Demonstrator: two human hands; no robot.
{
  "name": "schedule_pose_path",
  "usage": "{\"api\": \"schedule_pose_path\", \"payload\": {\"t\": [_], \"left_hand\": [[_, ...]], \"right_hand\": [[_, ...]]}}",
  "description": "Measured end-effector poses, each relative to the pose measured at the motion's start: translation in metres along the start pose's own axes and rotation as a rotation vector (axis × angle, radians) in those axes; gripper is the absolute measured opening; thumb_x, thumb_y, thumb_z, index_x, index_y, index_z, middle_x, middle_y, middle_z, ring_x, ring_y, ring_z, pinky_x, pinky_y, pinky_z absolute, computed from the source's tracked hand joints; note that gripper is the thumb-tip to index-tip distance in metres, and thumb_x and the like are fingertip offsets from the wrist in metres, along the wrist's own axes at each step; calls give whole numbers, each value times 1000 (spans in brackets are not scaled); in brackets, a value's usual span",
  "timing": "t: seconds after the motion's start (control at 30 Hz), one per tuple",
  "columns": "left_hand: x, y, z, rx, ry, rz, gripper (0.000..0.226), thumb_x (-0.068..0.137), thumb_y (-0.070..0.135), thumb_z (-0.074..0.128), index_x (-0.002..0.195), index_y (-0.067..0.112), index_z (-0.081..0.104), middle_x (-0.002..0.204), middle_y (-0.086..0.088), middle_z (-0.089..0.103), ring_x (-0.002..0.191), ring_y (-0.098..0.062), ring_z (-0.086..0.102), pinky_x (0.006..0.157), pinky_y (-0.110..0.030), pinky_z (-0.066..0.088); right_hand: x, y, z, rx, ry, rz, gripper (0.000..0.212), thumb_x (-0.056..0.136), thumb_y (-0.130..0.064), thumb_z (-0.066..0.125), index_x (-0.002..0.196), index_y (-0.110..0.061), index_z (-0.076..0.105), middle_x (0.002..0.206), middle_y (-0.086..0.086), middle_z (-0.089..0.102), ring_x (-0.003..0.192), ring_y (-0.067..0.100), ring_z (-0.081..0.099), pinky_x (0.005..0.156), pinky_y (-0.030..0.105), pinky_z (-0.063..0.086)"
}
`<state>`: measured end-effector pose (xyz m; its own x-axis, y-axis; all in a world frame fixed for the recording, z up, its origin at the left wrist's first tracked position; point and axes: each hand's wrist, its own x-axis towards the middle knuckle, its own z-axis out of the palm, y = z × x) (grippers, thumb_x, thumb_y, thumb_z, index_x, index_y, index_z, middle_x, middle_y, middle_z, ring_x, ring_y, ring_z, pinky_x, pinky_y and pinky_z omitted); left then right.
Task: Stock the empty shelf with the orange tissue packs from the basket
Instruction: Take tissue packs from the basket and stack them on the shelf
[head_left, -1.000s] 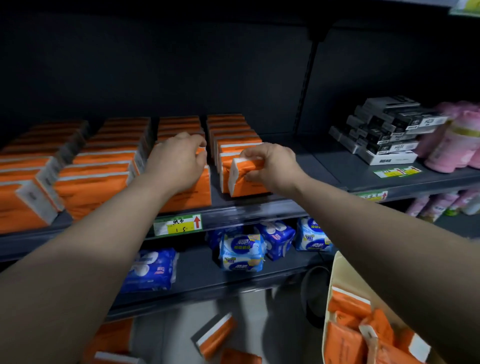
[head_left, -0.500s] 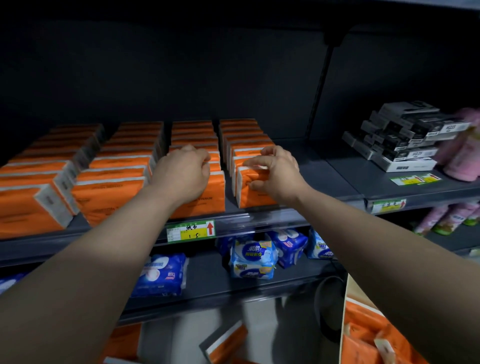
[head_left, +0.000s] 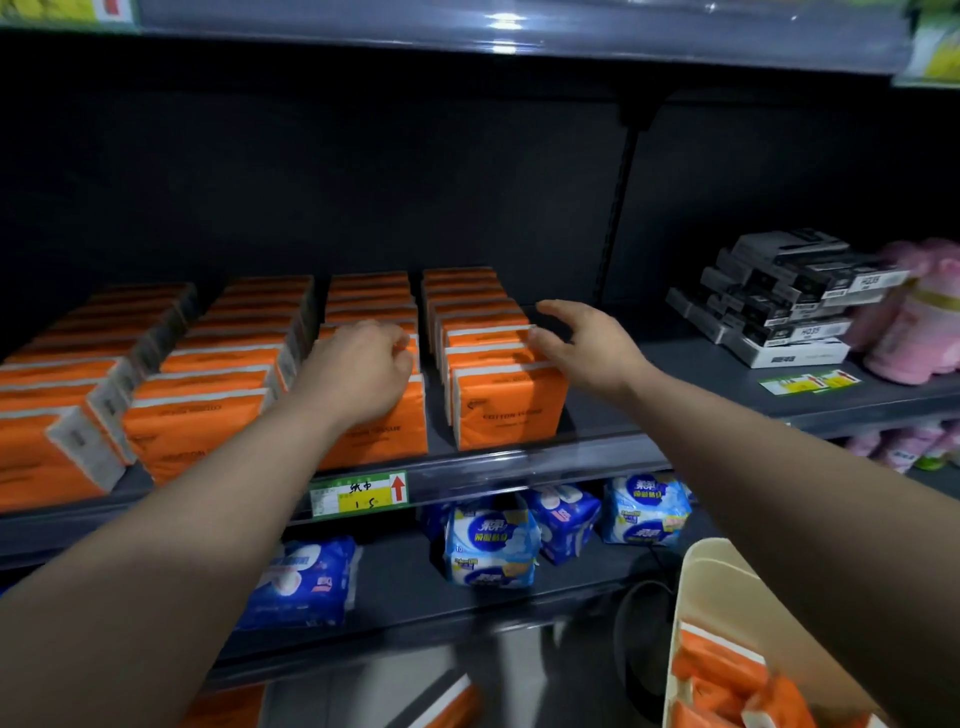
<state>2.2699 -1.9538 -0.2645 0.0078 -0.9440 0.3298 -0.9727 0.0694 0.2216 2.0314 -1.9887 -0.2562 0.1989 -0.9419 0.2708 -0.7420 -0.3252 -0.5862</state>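
Several rows of orange tissue packs stand on the dark shelf (head_left: 613, 415). The front pack of the rightmost row (head_left: 511, 405) stands upright at the shelf's front edge. My right hand (head_left: 587, 345) hovers just right of that row with fingers spread and holds nothing. My left hand (head_left: 358, 371) rests with curled fingers on top of the front packs of the neighbouring row (head_left: 387, 431). The cream basket (head_left: 717, 587) at the lower right holds more orange packs (head_left: 727, 670).
Black and white boxes (head_left: 784, 301) and pink packs (head_left: 919, 312) fill the shelf to the right. Blue pad packs (head_left: 491, 548) lie on the shelf below. A yellow price tag (head_left: 358, 493) sits on the shelf edge. Orange packs (head_left: 441, 701) lie on the floor.
My right hand has let go of the orange pack, which now stands at the front of the rightmost row, and has opened and drawn off to the right. The left hand stays on its row.
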Motion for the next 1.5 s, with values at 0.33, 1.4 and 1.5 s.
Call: {"api": "schedule_pose_path", "payload": {"t": [0.33,1.4,1.5], "left_hand": [[99,6,24,99,-140,-43,37,94,31,43,125,17,56,133,-12,53,119,-31,51,94,-34,41],[59,22,26,275,-120,51,18,88,31,50,82,24,66,107,-2,63,107,-26,52,84,-36,39],[55,24,24,249,-123,40,25,89,28,46,95,24,70,115,-2,63,113,-29,50,90,-39,38]], "right_hand": [[64,33,-3,-290,-7,-19,48,97,-34,44,143,-23,38,144,5,45,134,27,38,113,42,28],[59,34,9,-173,-144,59,17,92,-30,57,92,-25,73,87,-3,71,86,17,64,83,36,51],[54,36,5,-255,-131,98,21,94,-27,52,104,-25,70,96,-1,69,98,21,62,98,43,44]]}}
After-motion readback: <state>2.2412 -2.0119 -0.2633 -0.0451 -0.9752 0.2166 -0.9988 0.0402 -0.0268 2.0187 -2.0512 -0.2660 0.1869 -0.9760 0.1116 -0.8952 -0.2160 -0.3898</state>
